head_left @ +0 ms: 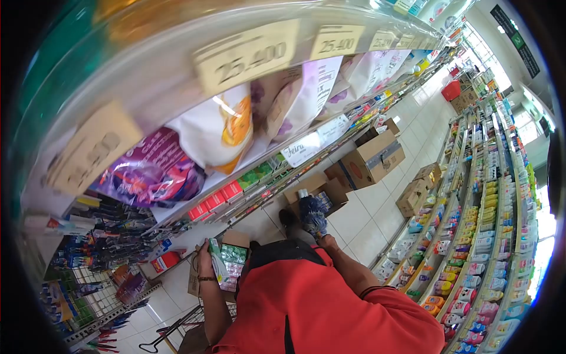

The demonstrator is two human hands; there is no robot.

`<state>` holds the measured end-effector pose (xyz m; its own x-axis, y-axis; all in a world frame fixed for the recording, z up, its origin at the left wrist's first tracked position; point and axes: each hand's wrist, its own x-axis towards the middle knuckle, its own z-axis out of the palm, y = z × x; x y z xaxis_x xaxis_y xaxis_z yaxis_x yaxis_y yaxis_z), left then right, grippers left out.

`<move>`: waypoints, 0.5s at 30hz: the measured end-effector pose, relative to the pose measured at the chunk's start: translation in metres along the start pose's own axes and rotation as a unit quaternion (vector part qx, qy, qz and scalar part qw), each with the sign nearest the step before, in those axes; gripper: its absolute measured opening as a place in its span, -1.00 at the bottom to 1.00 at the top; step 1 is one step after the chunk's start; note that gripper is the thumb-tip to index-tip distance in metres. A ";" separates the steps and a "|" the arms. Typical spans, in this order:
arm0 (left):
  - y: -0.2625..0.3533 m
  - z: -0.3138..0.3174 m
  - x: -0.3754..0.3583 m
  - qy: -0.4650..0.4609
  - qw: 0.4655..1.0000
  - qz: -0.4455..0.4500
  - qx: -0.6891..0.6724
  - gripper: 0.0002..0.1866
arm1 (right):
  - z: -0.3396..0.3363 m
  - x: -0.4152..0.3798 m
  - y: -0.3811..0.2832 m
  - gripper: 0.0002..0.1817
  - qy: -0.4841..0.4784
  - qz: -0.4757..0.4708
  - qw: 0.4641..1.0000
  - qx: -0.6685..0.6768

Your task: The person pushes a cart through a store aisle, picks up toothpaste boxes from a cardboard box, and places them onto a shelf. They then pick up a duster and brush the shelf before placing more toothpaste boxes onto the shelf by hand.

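Left hand [204, 259] pinches a green-and-white packet [217, 259] by its edge, just beside a small open carton [236, 239] filled with pink and green packs [232, 270]. Whether the fingers also catch the carton's wall is hidden. Right hand [327, 241], on the other side of the body, looks curled around the lower end of a bluish fringed duster [313, 215]; its fingertips cannot be made out.

With the packet held only near its edge, a loose pinch or a knock against the carton could let it slide, most likely onto the packs or down to the floor [359, 224]. What supports the carton is unclear; if it leans on the wire cart [186, 321] close by, a nudge from the wrist could tip it and spill the packs.

The duster's loose strands lie close to the open carton on the floor [336, 192], so a careless swing could snag a flap and drag it. A dark shoe [288, 218] stands close to that same carton, and a short step could catch its side. Overhead, the shelf edge with its price labels [246, 54] looks very near the head, so straightening up quickly could bump it and shake the bagged goods [156, 171].
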<state>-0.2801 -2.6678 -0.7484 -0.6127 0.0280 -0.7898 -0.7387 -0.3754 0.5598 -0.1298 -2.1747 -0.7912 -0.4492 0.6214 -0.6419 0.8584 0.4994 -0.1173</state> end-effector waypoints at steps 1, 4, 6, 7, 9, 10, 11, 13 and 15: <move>-0.001 -0.002 0.002 0.008 1.000 0.002 0.007 -0.55 | -0.008 0.001 -0.005 -0.26 -0.004 0.000 1.000 0.005; -0.011 0.007 0.019 0.016 0.999 -0.004 0.041 -0.54 | -0.026 0.002 -0.010 -0.27 -0.050 -0.032 0.998 0.015; 0.014 0.064 -0.026 0.079 0.983 0.015 0.163 -0.52 | -0.035 0.008 -0.008 -0.28 -0.046 -0.069 0.996 0.015; 0.001 0.068 -0.007 0.060 0.985 0.043 0.157 -0.53 | -0.036 0.015 -0.005 -0.28 -0.055 -0.073 0.996 0.018; 0.004 0.111 -0.010 -0.009 0.994 0.006 0.110 -0.54 | -0.030 0.043 0.011 -0.27 -0.032 -0.066 0.997 0.029; 0.009 0.142 -0.017 0.000 0.994 0.009 0.111 -0.54 | -0.023 0.064 0.022 -0.27 -0.039 -0.072 0.996 0.030; 0.016 0.176 -0.029 -0.023 0.994 -0.003 0.105 -0.57 | -0.013 0.086 0.034 -0.26 -0.036 -0.064 0.997 0.022; 0.017 0.210 -0.018 -0.086 0.991 -0.083 0.059 -0.66 | -0.024 0.108 0.051 -0.25 -0.037 -0.065 0.997 0.010; 0.000 0.236 0.003 -0.137 0.984 -0.114 -0.028 -0.74 | -0.045 0.116 0.064 -0.12 -0.100 -0.142 0.985 0.022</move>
<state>-0.3480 -2.4486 -0.6916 -0.4917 0.3628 -0.7916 -0.8535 -0.3808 0.3556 -0.1377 -2.0439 -0.8392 -0.6184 0.3276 -0.7143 0.7176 0.6059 -0.3434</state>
